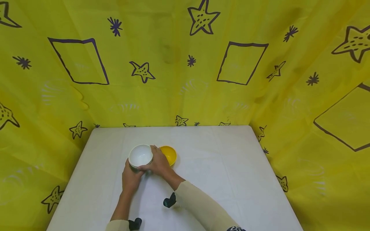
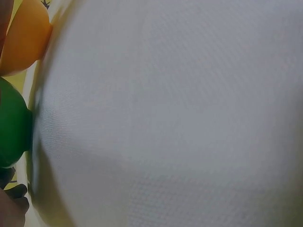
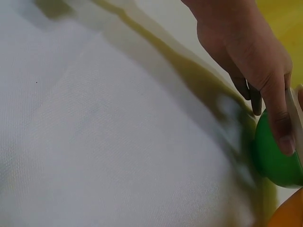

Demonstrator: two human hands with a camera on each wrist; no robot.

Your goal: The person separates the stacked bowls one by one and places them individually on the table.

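A white bowl (image 1: pixel 140 155) sits inside a green bowl (image 3: pixel 277 158), whose side shows below the white rim in the right wrist view. My left hand (image 1: pixel 131 178) holds the green bowl from the near left, its thumb across the green side. At the right of the white bowl, my right hand (image 1: pixel 159 162) grips its rim, thumb in front and fingers behind. A yellow bowl (image 1: pixel 171 154) stands on the table just beyond my right hand, partly covered by it. In the left wrist view it shows as an orange-yellow bowl (image 2: pixel 28 38) beside the green one.
The bowls stand on a table with a white cloth (image 1: pixel 216 179). Yellow curtains (image 1: pixel 164 96) with drawn stars hang behind it and along both sides. Dark camera mounts (image 1: pixel 170 200) stick out from the wrists near the sleeves.
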